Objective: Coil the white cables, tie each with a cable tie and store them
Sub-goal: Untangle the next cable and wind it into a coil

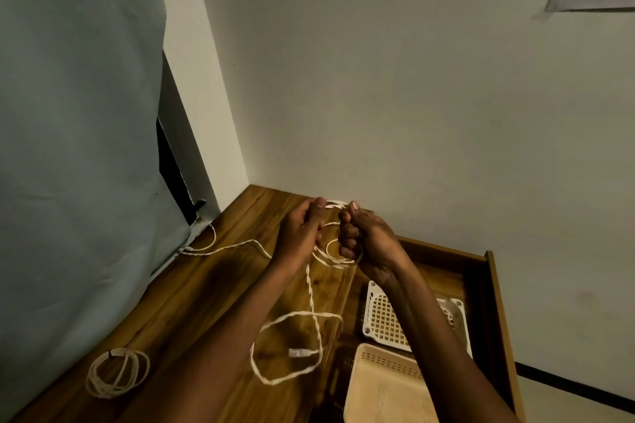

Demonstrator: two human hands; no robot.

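Both my hands are raised over the wooden table [213, 288] near its far corner. My left hand [302, 233] pinches a white braided cable [311, 292] at its top. My right hand [360, 237] grips a small coil of the same cable, whose loops hang below its fingers. The cable's free length drops from my hands into a loose loop on the table, ending in a white plug [299, 352]. A second white cable [220, 247] trails toward the left edge. A finished white coil [117, 371] bound with a dark tie lies at the near left.
An open wooden drawer [494, 288] at the right holds a white perforated basket [385, 319] and a beige basket [385, 385]. A grey-green cloth [75, 148] hangs along the table's left side. Plain walls close the corner behind.
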